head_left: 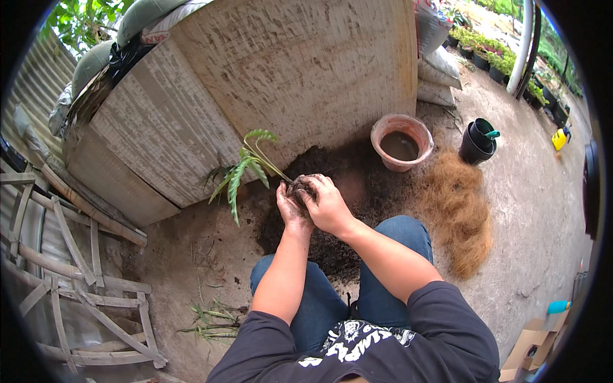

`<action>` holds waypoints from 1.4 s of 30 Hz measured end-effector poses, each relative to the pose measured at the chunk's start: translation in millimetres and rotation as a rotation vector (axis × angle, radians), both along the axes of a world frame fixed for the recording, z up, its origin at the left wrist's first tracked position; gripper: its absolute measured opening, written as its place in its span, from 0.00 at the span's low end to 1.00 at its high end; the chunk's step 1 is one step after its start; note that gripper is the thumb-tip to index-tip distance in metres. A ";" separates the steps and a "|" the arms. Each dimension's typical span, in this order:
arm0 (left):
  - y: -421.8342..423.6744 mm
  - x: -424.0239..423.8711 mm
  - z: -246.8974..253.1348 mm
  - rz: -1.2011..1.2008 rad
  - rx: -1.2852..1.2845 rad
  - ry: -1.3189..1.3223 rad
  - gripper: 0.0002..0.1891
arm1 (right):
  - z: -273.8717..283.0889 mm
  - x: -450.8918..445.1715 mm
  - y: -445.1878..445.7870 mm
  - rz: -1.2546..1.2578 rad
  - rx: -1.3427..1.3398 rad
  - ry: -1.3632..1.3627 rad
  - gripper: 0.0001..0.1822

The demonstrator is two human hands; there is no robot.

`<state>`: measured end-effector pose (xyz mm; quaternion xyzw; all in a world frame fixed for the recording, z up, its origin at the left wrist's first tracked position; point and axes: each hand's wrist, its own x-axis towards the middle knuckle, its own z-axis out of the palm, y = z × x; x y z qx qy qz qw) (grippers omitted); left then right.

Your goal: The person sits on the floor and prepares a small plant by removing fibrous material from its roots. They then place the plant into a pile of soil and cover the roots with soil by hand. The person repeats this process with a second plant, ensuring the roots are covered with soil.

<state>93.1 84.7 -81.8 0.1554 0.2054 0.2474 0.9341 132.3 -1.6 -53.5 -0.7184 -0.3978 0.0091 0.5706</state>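
A leafy plant [243, 168] with long wavy-edged leaves leans to the left above the ground. Dark soil is packed around its root ball [304, 188], which both hands enclose. My left hand [293, 210] cups the ball from the left and below, its palm smeared with soil. Over the right side of the ball, my right hand [327, 203] presses with curled fingers. Beneath the hands spreads a heap of dark soil [335, 258]. The roots themselves are hidden by soil and fingers.
A reddish pot [403, 165] holding murky water stands beyond the soil. Brown coconut fibre [459, 215] lies to its right, near stacked black pots [474, 143]. Pulled plants [215, 321] lie at lower left by a wooden frame [105, 301]. A tall panel [306, 67] blocks the far side.
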 end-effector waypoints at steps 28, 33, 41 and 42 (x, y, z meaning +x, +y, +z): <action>9.6 -2.2 11.4 0.008 -0.134 -0.095 0.27 | 5.8 -6.4 1.6 -0.097 0.080 0.130 0.17; 8.6 -1.2 10.7 0.028 -0.146 -0.064 0.26 | 2.3 -1.0 -3.1 -0.079 0.151 0.361 0.21; 11.8 0.0 -1.6 0.019 -0.142 -0.116 0.26 | 5.4 -0.4 -3.1 -0.076 0.113 0.003 0.12; 12.6 -0.8 -1.4 0.015 -0.148 -0.127 0.26 | 4.1 0.0 -2.3 -0.074 0.094 -0.043 0.12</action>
